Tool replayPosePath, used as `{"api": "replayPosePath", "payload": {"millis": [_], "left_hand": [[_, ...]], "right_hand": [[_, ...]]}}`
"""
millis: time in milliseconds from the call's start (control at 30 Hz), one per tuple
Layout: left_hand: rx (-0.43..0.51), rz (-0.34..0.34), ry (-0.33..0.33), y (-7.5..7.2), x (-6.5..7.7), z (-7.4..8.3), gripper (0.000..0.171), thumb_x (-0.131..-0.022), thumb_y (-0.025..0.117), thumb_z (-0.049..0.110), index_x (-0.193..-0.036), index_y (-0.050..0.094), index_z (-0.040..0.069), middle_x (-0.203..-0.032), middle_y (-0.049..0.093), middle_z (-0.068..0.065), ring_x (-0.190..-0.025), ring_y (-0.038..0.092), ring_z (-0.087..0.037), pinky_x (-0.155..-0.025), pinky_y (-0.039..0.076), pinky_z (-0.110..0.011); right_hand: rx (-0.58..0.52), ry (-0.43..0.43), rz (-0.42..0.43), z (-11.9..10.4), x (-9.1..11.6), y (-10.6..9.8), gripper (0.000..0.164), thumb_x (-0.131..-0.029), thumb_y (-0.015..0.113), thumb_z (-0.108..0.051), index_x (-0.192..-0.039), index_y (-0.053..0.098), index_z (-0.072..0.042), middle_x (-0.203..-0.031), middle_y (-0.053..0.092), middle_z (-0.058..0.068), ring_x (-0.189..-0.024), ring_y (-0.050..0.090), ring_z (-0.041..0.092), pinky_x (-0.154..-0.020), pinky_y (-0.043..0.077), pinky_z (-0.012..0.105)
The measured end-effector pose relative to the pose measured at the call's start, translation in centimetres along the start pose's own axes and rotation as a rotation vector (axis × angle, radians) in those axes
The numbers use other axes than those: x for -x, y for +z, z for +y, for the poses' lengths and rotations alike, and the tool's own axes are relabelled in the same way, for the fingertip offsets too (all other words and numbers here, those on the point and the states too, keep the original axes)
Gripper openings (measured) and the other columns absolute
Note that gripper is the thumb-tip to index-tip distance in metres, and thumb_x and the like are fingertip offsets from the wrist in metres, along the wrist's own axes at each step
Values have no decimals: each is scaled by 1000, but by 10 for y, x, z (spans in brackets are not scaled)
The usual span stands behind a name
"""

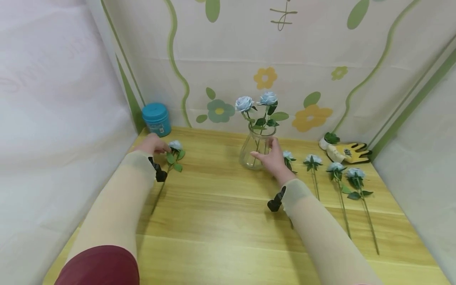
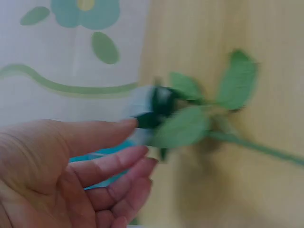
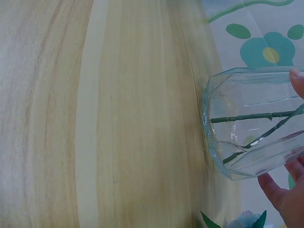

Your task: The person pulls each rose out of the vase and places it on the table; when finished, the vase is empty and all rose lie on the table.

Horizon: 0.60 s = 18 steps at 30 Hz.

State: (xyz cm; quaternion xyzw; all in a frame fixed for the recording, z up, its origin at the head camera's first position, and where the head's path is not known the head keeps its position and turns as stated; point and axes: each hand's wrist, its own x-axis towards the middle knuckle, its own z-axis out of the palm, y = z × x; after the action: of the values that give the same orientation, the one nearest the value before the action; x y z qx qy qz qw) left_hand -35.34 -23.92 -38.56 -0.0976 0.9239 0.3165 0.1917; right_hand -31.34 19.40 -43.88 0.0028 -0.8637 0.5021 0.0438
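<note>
At the table's left side my left hand is beside the bloom of a pale blue rose, whose stem runs toward me. The left wrist view shows a gap between its thumb and loosely bent fingers; the bloom is partly hidden behind the fingertips. My right hand grips a clear glass vase, thumb on one side and fingers on the other. Two pale blue roses stand in the vase, and their green stems show through its faceted glass.
Several more pale blue roses lie on the right of the wooden table, one partly behind my right hand. A blue lidded jar stands at back left. A small potted plant and yellow-black glove are at back right.
</note>
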Motion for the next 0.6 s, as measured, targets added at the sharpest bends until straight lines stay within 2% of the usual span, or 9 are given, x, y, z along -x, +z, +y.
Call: {"api": "replayPosePath", "payload": {"millis": [67, 133, 200, 300, 367, 467, 600], "left_hand": [[-28, 0, 23, -10, 6, 14, 36, -92, 67, 19, -112, 58, -10, -101, 62, -18, -90, 58, -29, -78, 50, -39], [-107, 20, 69, -17, 11, 30, 38, -94, 65, 21, -116, 59, -10, -111, 61, -23, -98, 58, -35, -84, 50, -44], [-109, 41, 119, -19, 14, 46, 41, -95, 61, 21, -123, 57, -10, -122, 58, -27, -108, 56, -39, -92, 48, -49], [27, 26, 201, -13, 15, 69, 42, -97, 59, 19, -128, 57, -9, -132, 55, -27, -120, 53, -40, -103, 43, -48], [176, -2, 231, -4, 16, 83, 41, -97, 60, 18, -131, 57, -6, -135, 54, -24, -124, 51, -38, -108, 38, -48], [327, -37, 265, 15, 18, 103, 40, -97, 64, 22, -130, 60, 0, -134, 57, -19, -126, 51, -34, -111, 33, -50], [444, -27, 320, 45, 23, 133, 39, -94, 69, 23, -128, 63, 3, -130, 60, -14, -122, 53, -31, -108, 37, -48]], "right_hand": [[-1, -1, 2, 1, -1, -1, 97, -78, 79, -52, -149, 28, -11, -152, 32, 15, -141, 29, 31, -114, 28, 47], [-2, -1, 2, 2, -1, -1, 96, -79, 79, -51, -149, 28, -10, -152, 32, 15, -140, 30, 31, -114, 28, 47], [-5, -1, 5, 3, -2, 0, 96, -79, 79, -51, -149, 29, -10, -152, 33, 14, -140, 30, 31, -114, 28, 47], [-8, -2, 10, 5, -2, 0, 94, -79, 80, -51, -148, 29, -11, -151, 34, 13, -139, 31, 30, -114, 29, 46], [-10, -4, 10, 4, -1, 0, 95, -79, 80, -50, -148, 29, -10, -151, 33, 13, -140, 31, 30, -114, 29, 46], [-11, -7, 11, 3, 0, 0, 95, -79, 81, -48, -148, 29, -10, -151, 33, 14, -140, 30, 31, -114, 28, 46], [-11, -9, 8, 2, 0, 0, 95, -79, 80, -48, -149, 28, -9, -152, 32, 15, -140, 29, 31, -114, 28, 47]]}}
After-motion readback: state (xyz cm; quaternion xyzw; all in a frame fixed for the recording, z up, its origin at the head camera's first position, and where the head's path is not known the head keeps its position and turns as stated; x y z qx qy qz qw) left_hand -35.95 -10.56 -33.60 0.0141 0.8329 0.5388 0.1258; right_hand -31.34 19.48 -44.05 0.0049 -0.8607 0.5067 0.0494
